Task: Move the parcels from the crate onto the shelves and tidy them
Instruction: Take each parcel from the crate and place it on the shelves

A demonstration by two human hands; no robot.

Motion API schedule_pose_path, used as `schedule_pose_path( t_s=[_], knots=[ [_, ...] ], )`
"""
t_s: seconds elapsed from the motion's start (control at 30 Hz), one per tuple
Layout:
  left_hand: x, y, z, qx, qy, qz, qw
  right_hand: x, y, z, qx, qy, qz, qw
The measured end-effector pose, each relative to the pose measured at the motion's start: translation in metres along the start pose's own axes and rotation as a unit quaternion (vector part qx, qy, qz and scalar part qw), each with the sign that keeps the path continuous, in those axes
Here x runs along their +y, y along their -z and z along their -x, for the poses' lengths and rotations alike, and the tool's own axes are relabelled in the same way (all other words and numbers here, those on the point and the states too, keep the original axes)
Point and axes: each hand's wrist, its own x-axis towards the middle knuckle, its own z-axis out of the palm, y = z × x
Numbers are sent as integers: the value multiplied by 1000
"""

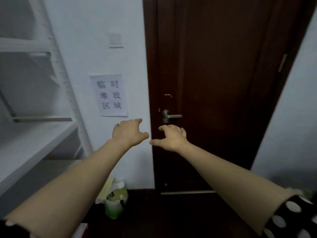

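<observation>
Shelves (34, 138) stand at the left, white, with two boards showing: one high up and one lower, both bare in the part that shows. Parcels and crate do not show in this view, so where they lie cannot be told.

Two hands reach forward at mid-frame, side by side and just apart, thumbs pointing toward each other. The left hand (128, 132) is released, fingers loosely curled, grasping nothing; it hangs in front of the white wall (96, 23). The right hand (171, 138) is likewise released and empty, in front of the dark brown door (214, 66), just below the one metal handle (171, 115). Both forearms are bare; a black sleeve with white dots (291, 219) shows at the right arm.

One paper sign (109, 95) with six printed characters is stuck to the wall between shelves and door, and one light switch (115, 39) sits above it. On the dark floor by the wall stands one bin (115, 203), lined with a bag and filled with pale and greenish rubbish. The frame is somewhat blurred.
</observation>
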Motion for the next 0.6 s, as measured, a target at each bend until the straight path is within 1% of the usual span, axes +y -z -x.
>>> schedule_pose_path(
  t_s=[0.13,0.27,0.43,0.6],
  knots=[
    [118,-73,28,-80,-92,33,992,122,20,81,-17,-106,-7,994],
    [254,-152,81,-166,-172,59,969,252,52,181,-11,-225,-23,974],
    [417,-225,162,-267,-253,65,928,399,111,310,42,-378,-54,923],
    [537,-267,217,-322,-318,83,888,493,158,402,118,-481,-126,860]
  ],
)
